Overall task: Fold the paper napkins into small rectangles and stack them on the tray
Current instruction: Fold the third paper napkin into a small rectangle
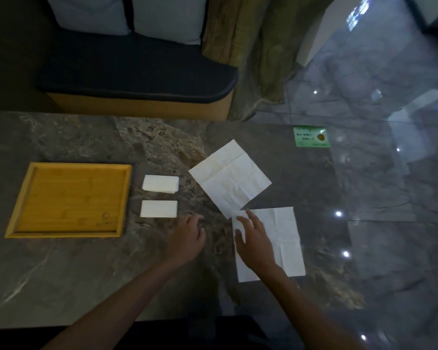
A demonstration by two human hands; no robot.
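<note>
Two bare forearms reach up from the bottom edge over the dark marbled counter [61, 274]. On the right hand [256, 242] the fingers [245, 221] are spread flat and press down on the left part of the near unfolded napkin [281, 238], gripping nothing. The left hand [186, 239] lies just beside it on bare stone, its fingers loosely curled and empty, apart from the paper. That near napkin lies open and creased, its far left corner touching or slightly overlapping the near corner of a second unfolded napkin [230, 176], which sits turned at an angle farther out. Left of the hands, two folded napkins lie on the counter as small rectangles, the nearer one [159, 208] and the farther one [161, 183], apart from each other. Just beside them, farther left, is the wooden tray [20, 210], with no napkin in it. A green card [311, 137] lies at the counter's far right edge.
</note>
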